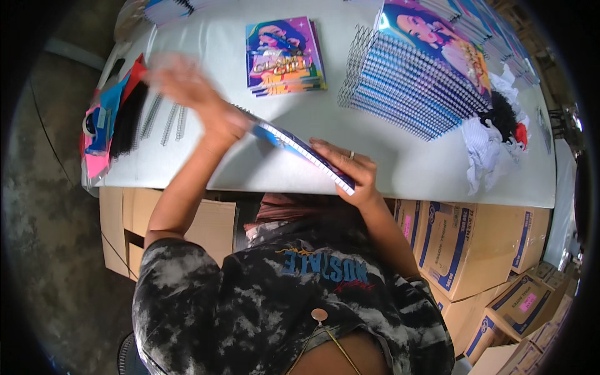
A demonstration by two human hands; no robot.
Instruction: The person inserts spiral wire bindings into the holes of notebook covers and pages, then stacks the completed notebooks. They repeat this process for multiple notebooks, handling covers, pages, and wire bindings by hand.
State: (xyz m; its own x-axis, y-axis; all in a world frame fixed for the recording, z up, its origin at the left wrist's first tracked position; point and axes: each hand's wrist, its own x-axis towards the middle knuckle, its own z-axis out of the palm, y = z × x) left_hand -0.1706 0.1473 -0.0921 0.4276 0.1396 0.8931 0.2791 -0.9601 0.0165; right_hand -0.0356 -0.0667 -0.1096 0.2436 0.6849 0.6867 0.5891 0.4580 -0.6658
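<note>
While the right hand point(357, 172) clamps the lower end of a slim blue-and-purple notebook with a white-checked edge point(306, 154), fingers over its far side, the left hand point(194, 94) is a blur! Its fingers look stretched out and released, up beyond the notebook's other end; whether its thumb touches that end, I can't tell. The notebook slants between the two hands, above the pale, smooth-topped table point(219, 165). Just below the left fingers lie loose, slender metal wire coils point(165, 122), and further left of them sits a blue plastic tape dispenser point(98, 130). Ahead of the right fingers, there's a neat stack of glossy, multicoloured notebooks point(284, 57)! And well out to their right: a big heap of coil-bound, purple-covered notebooks point(400, 84), crumpled white cloth point(482, 147) beside it.
</note>
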